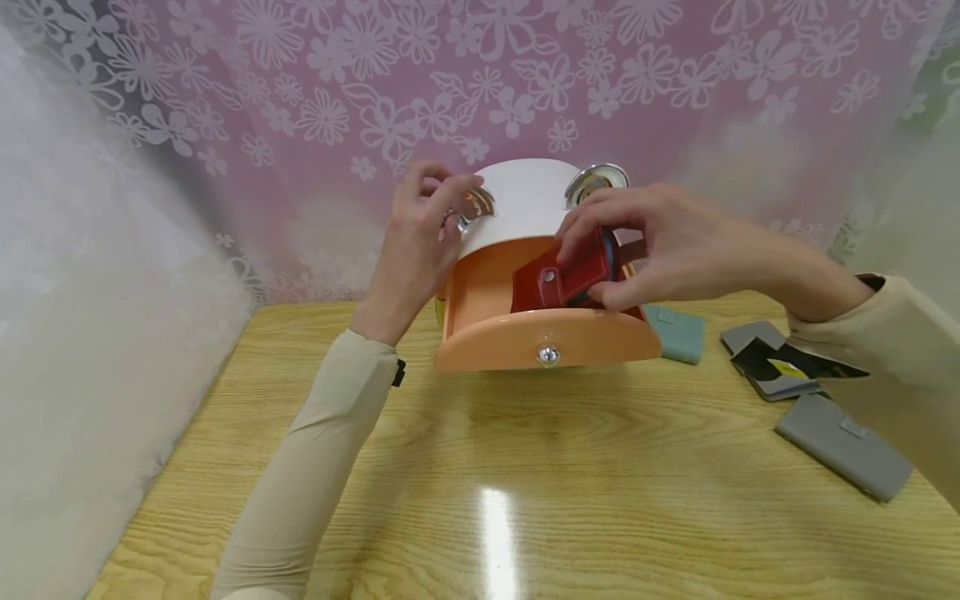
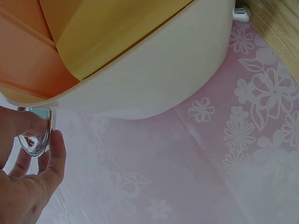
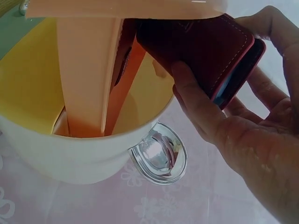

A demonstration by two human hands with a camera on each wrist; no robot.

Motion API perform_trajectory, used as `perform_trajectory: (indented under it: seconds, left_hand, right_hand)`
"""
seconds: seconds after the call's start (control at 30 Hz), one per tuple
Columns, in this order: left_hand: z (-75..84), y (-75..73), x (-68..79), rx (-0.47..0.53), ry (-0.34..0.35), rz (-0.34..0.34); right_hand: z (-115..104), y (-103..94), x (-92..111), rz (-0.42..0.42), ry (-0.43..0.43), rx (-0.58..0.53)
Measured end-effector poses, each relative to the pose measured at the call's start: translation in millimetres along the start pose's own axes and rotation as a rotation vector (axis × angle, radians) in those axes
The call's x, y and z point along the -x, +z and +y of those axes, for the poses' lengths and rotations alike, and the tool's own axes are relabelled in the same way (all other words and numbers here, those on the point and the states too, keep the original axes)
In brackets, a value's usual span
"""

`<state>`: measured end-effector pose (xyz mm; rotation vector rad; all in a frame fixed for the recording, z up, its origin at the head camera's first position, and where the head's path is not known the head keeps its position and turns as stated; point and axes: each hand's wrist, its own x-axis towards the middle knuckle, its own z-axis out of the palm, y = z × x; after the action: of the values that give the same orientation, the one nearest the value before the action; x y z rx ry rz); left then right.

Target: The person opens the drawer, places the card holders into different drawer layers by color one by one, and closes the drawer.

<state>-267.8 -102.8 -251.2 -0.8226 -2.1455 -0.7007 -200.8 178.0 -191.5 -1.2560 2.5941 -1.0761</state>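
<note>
A white alarm-clock-shaped box [image 1: 525, 196] has its orange drawer [image 1: 487, 343] pulled out, with a round silver knob on the drawer front. My left hand [image 1: 420, 237] pinches the chrome bell [image 2: 35, 140] at the box's upper left between thumb and fingers. With thumb and fingers, my right hand [image 1: 645, 237] grips a red wallet [image 3: 205, 56] with pale stitching and a bluish inside, tilted at the drawer's right side. Another stitched red piece [image 3: 122, 58] shows inside the drawer, partly hidden by the drawer wall. A second chrome bell [image 1: 596, 179] sits behind my right hand.
Right of the box lies a pale green wallet [image 1: 678, 333]. Farther right are a black-and-grey open wallet [image 1: 772, 367] with a yellow patch and a grey wallet [image 1: 843, 446], near my right sleeve. A flowered pink curtain [image 1: 480, 92] hangs behind the wooden table [image 1: 420, 483].
</note>
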Motion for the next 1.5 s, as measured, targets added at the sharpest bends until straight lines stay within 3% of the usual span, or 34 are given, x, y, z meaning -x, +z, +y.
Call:
perform_trajectory:
  seconds: [0.43, 0.8, 1.13, 1.5]
  left_hand:
    - [-1.2, -0.7, -0.6, -0.022, -0.001, -0.004]
    - [-0.3, -0.8, -1.1, -0.019, 0.014, 0.01]
    - [-0.1, 0.5, -0.6, -0.006, 0.031, 0.015]
    - [-0.2, 1.2, 0.5, -0.009, 0.024, 0.016]
  right_hand:
    - [2.1, 4.6, -4.9, 0.014, -0.026, 0.003]
    - [2.9, 0.3, -1.3, 0.096, -0.041, -0.04]
    - [5.0, 7.0, 9.9, 0.159, -0.057, 0.048]
    - [15.3, 18.9, 18.1, 0.282, -0.172, 0.159]
